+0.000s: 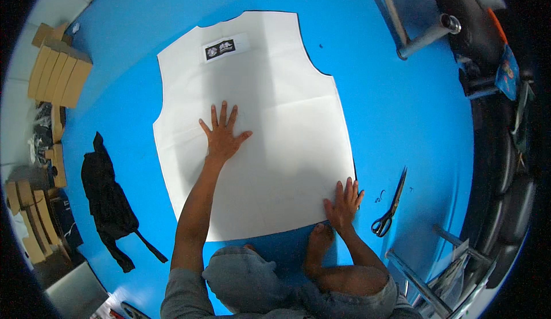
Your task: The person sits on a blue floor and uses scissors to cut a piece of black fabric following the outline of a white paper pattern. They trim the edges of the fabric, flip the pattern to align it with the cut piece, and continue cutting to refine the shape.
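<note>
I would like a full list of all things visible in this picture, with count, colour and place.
pattern sheet: one, white, vest-shaped, flat on the blue surface, centre
label: one, black, near the sheet's top
blue surface: one, under everything
scissors: one pair, dark, right of the sheet
black garment: one, left
cardboard pieces: several, brown, far left
metal tube: one, grey, upper right
left hand: flat on the sheet, fingers spread
right hand: pressing the sheet's lower right corner

The one head view looks steeply down, from close above, onto the white vest-shaped pattern piece (252, 129). That piece fills the middle; straight edges bend around it.
</note>
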### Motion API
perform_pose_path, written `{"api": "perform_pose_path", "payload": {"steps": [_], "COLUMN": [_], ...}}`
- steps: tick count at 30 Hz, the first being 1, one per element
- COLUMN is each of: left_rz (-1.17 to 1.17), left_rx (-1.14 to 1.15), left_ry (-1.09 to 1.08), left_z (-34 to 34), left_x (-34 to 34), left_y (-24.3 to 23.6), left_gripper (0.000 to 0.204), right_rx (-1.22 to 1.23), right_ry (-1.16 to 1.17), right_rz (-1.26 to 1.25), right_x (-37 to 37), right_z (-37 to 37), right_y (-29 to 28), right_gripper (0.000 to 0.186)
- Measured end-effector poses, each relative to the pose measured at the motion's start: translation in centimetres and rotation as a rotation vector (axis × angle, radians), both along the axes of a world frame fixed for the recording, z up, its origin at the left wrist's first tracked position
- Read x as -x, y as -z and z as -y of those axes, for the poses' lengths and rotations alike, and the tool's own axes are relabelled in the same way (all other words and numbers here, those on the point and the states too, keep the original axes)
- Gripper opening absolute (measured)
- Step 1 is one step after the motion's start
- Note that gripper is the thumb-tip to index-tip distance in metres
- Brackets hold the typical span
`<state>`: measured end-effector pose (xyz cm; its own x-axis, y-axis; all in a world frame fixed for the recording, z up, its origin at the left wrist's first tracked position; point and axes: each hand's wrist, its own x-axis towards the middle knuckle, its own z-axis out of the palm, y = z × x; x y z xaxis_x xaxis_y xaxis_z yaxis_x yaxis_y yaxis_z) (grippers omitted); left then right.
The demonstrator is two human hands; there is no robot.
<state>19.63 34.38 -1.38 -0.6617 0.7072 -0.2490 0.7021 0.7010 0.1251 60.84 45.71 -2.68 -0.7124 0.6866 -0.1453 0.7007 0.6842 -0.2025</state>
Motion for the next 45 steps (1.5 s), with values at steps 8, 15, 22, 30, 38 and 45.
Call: {"api": "perform_pose_path", "payload": {"steps": [8,15,22,30,38,45], "left_rz": [0.066,-0.066,-0.139,-0.202,-0.255,-0.253], "left_rx": [0.007,-0.125,-0.171,-0.123,-0.130,-0.176], "left_ry": [0.000,0.056,0.018,-0.020,-0.007,-0.029], "left_z": [-1.3,-2.1,-5.3,-9.2,-10.7,-10.1], "left_x": [0.5,3.0,6.9,12.1,12.6,12.8], "left_y": [-1.2,1.1,2.7,3.4,3.3,3.3], "left_gripper": [0.090,0.089,0.088,0.087,0.088,0.088], "right_rx": [-0.102,-0.077,-0.083,-0.133,-0.124,-0.098], "right_ry": [-0.037,-0.013,-0.030,-0.114,-0.108,-0.058], "right_rz": [-0.007,0.057,0.057,-0.007,0.033,0.084], "right_x": [-0.5,-0.2,-0.5,-0.6,-0.6,-0.3], "right_z": [-0.3,0.0,-0.3,-0.4,-0.5,-0.6], "right_y": [0.2,0.7,0.8,0.8,0.4,0.5], "right_gripper": [0.069,0.074,0.071,0.063,0.062,0.067]}}
